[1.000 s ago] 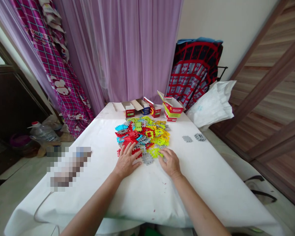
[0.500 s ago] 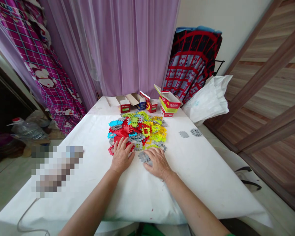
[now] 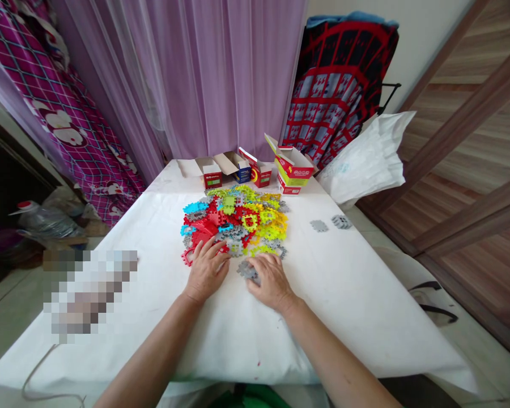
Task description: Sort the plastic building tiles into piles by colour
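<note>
Left hand [image 3: 204, 269] rests flat and unclenched on red pieces [image 3: 204, 229] while the right hand [image 3: 271, 279], fingers loosely spread, covers a grey piece [image 3: 246, 269] on the surface [image 3: 365, 294].

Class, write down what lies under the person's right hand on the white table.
A grey interlocking piece pokes out from under the right hand. The hand covers the rest of it, so anything else beneath is hidden.

Just beyond the two hands lay one heap of interlocking plastic tiles [image 3: 238, 221] too many to count, with two loose grey tiles [image 3: 330, 223] well off to the right hand's side, four small open cartons [image 3: 255, 169] past the heap, and one white bag [image 3: 368, 158].
</note>
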A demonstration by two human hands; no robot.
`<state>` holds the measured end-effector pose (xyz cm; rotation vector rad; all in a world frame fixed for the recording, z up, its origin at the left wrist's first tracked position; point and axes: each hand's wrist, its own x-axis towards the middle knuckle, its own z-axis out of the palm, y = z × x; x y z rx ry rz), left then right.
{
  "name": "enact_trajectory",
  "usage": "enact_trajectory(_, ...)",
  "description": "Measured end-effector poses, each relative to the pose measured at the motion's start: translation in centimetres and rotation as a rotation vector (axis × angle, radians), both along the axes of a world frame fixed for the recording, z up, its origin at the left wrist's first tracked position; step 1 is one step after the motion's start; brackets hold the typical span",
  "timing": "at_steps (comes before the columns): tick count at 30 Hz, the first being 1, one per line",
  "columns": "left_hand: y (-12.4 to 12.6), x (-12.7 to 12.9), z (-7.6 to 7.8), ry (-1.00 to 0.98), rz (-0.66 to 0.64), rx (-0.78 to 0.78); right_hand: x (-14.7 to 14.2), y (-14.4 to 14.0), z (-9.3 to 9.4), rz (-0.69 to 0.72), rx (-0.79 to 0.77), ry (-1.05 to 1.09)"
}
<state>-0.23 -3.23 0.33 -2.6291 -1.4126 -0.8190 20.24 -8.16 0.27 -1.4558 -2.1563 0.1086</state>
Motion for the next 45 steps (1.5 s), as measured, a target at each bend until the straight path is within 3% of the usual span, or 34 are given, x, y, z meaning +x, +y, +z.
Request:
enact_trajectory(5,-0.9,0.9,0.1,0.096,-0.134,-0.076,0.9,-0.5,0.1,0.118,-0.047,0.051)
enact_trajectory(12,-1.4,1.8,-0.6,0.149,-0.190,-0.114,1.9,-2.3,0.4,-0.136,-0.016,0.004)
enact_trajectory(26,-1.2,1.7,-0.4,0.064,-0.134,-0.139,1.6,-2.1,-0.5,-0.139,-0.042,-0.024)
enact_trajectory(33,-1.5,1.2,0.0,0.029,-0.231,-0.202,1.9,-2.3,-1.1,-0.188,-0.004,0.044)
enact_trajectory(45,-1.0,0.8,-0.2,0.034,-0.250,-0.200,2.5,-2.2,1.7,-0.071,-0.208,-0.063)
